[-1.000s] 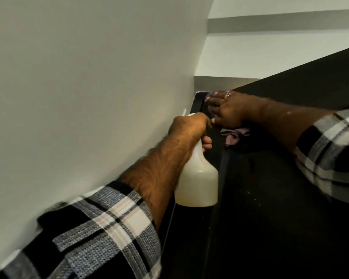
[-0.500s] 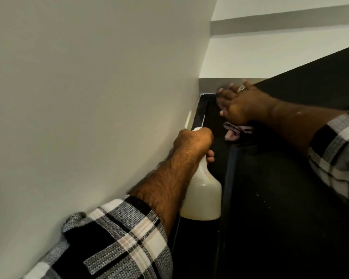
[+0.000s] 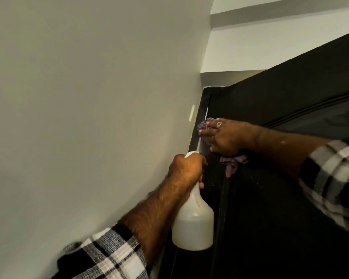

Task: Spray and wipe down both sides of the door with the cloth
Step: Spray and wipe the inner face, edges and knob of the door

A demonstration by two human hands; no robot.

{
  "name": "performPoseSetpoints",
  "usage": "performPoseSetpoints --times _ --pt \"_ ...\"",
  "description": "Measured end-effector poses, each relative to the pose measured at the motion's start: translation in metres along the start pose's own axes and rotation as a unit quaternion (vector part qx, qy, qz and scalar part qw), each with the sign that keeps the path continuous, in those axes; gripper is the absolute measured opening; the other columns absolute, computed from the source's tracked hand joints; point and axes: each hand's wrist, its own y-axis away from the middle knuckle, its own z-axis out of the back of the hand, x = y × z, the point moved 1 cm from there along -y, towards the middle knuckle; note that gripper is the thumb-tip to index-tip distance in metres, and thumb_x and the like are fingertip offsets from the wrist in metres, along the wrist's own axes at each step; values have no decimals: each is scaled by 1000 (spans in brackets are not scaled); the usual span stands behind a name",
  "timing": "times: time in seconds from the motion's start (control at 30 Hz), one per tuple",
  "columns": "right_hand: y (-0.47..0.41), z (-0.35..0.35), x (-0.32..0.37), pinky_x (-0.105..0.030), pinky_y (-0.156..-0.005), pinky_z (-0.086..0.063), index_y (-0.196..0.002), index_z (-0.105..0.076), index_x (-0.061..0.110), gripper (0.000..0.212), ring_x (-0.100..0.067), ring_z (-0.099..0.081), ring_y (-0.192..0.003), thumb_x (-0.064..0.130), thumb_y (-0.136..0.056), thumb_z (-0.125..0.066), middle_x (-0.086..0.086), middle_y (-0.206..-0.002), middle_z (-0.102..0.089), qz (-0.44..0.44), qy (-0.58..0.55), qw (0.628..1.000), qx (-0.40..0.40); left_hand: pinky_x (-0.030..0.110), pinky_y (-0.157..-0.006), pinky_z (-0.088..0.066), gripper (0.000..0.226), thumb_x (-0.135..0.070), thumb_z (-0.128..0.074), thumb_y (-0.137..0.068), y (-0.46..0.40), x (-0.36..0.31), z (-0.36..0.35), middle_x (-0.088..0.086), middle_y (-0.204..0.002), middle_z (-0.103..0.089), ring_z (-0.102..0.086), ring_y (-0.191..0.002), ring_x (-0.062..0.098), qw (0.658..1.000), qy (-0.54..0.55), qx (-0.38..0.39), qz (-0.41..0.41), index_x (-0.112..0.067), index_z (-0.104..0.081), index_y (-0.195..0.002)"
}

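Single head-worn wide-angle view, close in, tilted upward along the black door (image 3: 270, 198) toward its top corner; pale wall (image 3: 79, 97) fills the left; both forearms enter from the lower edge; no second view.

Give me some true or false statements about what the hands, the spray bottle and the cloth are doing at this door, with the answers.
1. The left hand grips a cream plastic spray bottle by its neck. True.
2. The right hand presses a purple cloth against the black door. True.
3. The cloth lies folded on the floor. False: it sits under the right hand, on the door.
4. The right hand is bare of jewellery. False: one finger wears a ring.
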Motion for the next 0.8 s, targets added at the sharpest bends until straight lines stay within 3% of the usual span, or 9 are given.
performPoseSetpoints --times 0.17,0.3,0.43,0.47,0.53,0.6,0.63,0.73,0.8 --pt "18 1 -13 -56 -133 1 -171 -9 19 73 -36 2 -165 56 -112 -30 -8 -180 0 -145 -11 988 -54 39 -66 -66 15 -15 -65 -93 16 11 16 12 -66 -73 -73 -60 27 1000 19 -21 -2 -7 -70 -104" --pt "23 -14 31 -49 -133 2 -171 -14 27 65 -26 3 -166 50 -113 -34 1 -180 -5 40 -31 999 -8 37 -60 -63 17 -19 -65 -89 29 21 28 11 -64 -69 -65 -50 24 998 -17 -59 -10 -8 -71 -101" --pt "30 -10 29 -56 -132 2 -172 -9 21 70 -37 1 -165 49 -112 -34 -8 -180 -1 -130 -45 989 -54 41 -70 -67 9 -16 -65 -93 44 36 36 10 -61 -72 -72 -57 26 998 -22 -55 0 -8 -70 -94" --pt "32 -13 42 -54 -133 0 -172 -13 20 72 -38 -2 -165 46 -110 -41 -10 -180 -6 -122 -77 988 -59 42 -70 -66 11 -17 -65 -93 48 41 37 10 -60 -71 -71 -56 27 998 -18 -54 4 -8 -71 -92" --pt "39 -24 79 -47 -132 0 -171 -18 25 71 -31 -2 -166 42 -109 -48 -5 -179 -9 5 -128 991 -30 43 -67 -64 17 -22 -65 -91 55 50 40 9 -60 -68 -66 -51 25 998 -32 -58 7 -8 -72 -94" --pt "49 -34 97 -51 -132 6 -171 -15 29 65 -27 4 -166 46 -113 -38 1 -180 -3 102 -57 993 13 40 -65 -64 17 -23 -66 -93 62 55 43 9 -63 -70 -67 -52 25 997 -49 -58 15 -9 -72 -97" --pt "49 -38 94 -55 -131 8 -171 -13 28 64 -29 6 -166 48 -114 -33 1 -180 -1 85 -33 996 -3 39 -67 -65 15 -22 -65 -96 65 58 43 11 -65 -72 -71 -56 26 997 -48 -49 24 -9 -71 -98" --pt "49 -36 92 -57 -130 10 -172 -4 15 72 -39 7 -165 45 -113 -32 -11 -180 3 -114 -42 990 -71 39 -67 -66 15 -20 -64 -97 71 62 43 12 -66 -73 -72 -60 27 998 -42 -22 40 -7 -70 -91" --pt "53 -45 120 -51 -129 11 -172 -8 19 74 -36 4 -166 42 -110 -43 -10 -180 -2 -44 -99 992 -62 36 -58 -62 17 -24 -66 -93 72 64 43 9 -61 -68 -64 -51 23 997 -60 -34 32 -8 -70 -90"
